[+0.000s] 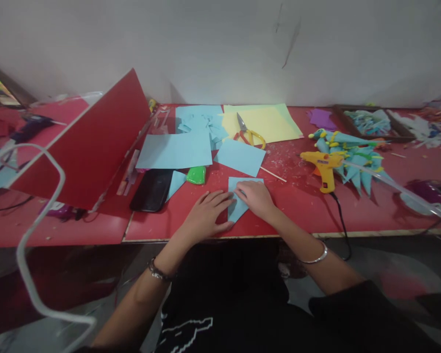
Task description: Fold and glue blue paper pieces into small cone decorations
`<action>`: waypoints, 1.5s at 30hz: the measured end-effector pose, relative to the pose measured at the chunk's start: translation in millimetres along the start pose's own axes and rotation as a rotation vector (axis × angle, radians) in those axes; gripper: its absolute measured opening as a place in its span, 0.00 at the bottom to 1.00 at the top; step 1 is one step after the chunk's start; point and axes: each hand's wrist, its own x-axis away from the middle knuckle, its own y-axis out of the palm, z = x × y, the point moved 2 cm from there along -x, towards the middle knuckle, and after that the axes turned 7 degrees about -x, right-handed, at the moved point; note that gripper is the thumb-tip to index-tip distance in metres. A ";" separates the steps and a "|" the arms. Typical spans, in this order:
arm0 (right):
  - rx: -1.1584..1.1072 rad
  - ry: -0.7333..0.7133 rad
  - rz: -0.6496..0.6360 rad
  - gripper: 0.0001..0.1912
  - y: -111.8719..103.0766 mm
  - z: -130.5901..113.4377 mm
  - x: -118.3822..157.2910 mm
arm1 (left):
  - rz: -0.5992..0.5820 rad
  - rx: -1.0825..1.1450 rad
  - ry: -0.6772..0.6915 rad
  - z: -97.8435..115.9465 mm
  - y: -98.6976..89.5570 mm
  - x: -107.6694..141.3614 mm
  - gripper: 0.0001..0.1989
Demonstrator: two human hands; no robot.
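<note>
A small blue paper piece [237,210] lies on the red table near its front edge, one lower corner slanted. My left hand [208,214] lies with its fingers spread, fingertips at the paper's left edge. Across the paper's upper part rests my right hand [255,197], its fingers bent together and pressed on the sheet; whatever is under them is hidden. Just behind are a blue rectangular sheet [240,157] and a thin white stick [274,174]. A green shiny object [196,175] sits to the left, beside a small blue paper triangle [175,183].
A black phone [152,190] and an upright red board [95,142] stand left. Scissors [250,133] lie on yellow sheets [275,120] behind. At right are a yellow glue gun [327,169] with its cord, blue paper cones [360,169] and a tray [404,133].
</note>
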 end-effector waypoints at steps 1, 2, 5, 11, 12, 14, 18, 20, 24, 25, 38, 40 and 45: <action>-0.004 0.000 -0.002 0.10 -0.1 0.1 -0.2 | -0.025 -0.006 -0.001 -1.3 -0.3 -0.5 0.27; -0.011 -0.001 -0.004 0.10 -0.1 0.4 -0.6 | -0.048 -0.007 -0.001 -2.4 -0.6 -1.2 0.28; -0.063 -0.002 -0.015 0.10 0.5 3.8 -2.0 | -0.101 -0.003 0.004 -4.4 -2.2 -2.9 0.32; -0.094 -0.084 0.126 0.11 -4.8 10.6 11.7 | -0.161 0.014 0.010 -5.8 -4.1 -2.9 0.35; -0.072 -0.123 0.159 0.13 -7.2 9.6 18.0 | -0.156 0.019 0.015 -6.0 -4.0 -2.7 0.36; -0.049 -0.242 0.176 0.13 -11.5 5.0 33.0 | -0.145 0.030 0.018 -6.5 -3.5 -2.3 0.37; -0.038 -0.455 0.071 0.14 -13.8 -7.2 60.9 | -0.139 0.047 0.008 -6.6 -3.2 -1.6 0.36; -0.034 -0.486 0.017 0.15 -12.1 -10.3 68.5 | -0.138 0.050 0.012 -6.1 -3.7 -1.3 0.36; -0.033 -0.473 0.028 0.15 -10.7 -6.6 72.0 | -0.135 0.055 0.017 -5.8 -4.6 -1.2 0.37; -0.030 -0.465 0.036 0.15 -11.1 -3.8 71.7 | -0.136 0.057 0.018 -5.9 -4.7 -1.2 0.37; 0.056 -0.271 0.105 0.16 -23.5 41.4 70.7 | -0.168 0.058 0.021 -6.3 -6.0 -1.9 0.36; 0.056 -0.244 0.116 0.16 -24.0 45.9 69.8 | -0.176 0.054 0.023 -6.4 -6.3 -2.1 0.36; 0.053 -0.230 0.129 0.16 -25.6 50.3 68.1 | -0.175 0.051 0.028 -6.6 -6.0 -1.9 0.37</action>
